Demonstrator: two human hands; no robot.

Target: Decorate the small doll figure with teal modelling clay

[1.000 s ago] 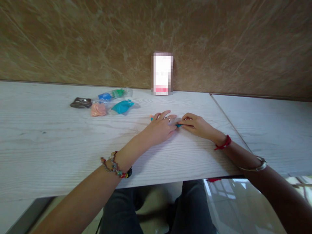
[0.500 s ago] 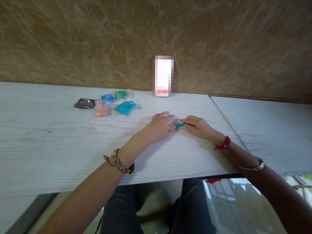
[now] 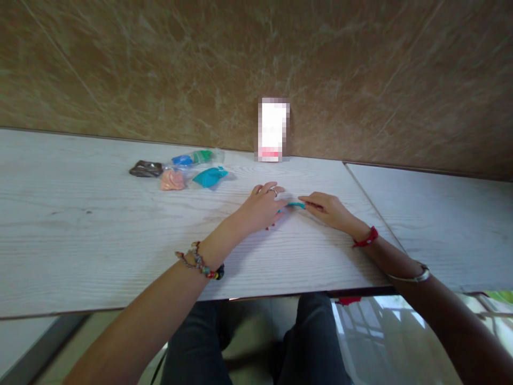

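Observation:
Both my hands rest on the pale wooden table (image 3: 100,235), fingertips meeting over a small strip of teal clay (image 3: 295,205). My left hand (image 3: 262,207) lies with fingers curled down onto the strip's left end; a ring shows on one finger. My right hand (image 3: 325,209) pinches the strip's right end between thumb and fingers. A beaded bracelet (image 3: 200,262) is on my left wrist, a red thread (image 3: 366,238) on my right.
At the back left lie small bags of clay: brown (image 3: 145,169), peach (image 3: 172,180), blue (image 3: 182,160), green (image 3: 203,155) and teal (image 3: 209,176). A blurred white card (image 3: 273,130) leans on the brown marbled wall. A second table (image 3: 441,214) adjoins on the right.
The teal clay has stretched from a short lump into a longer thin strip between my fingertips. My left hand drew back slightly. The view shifted a little.

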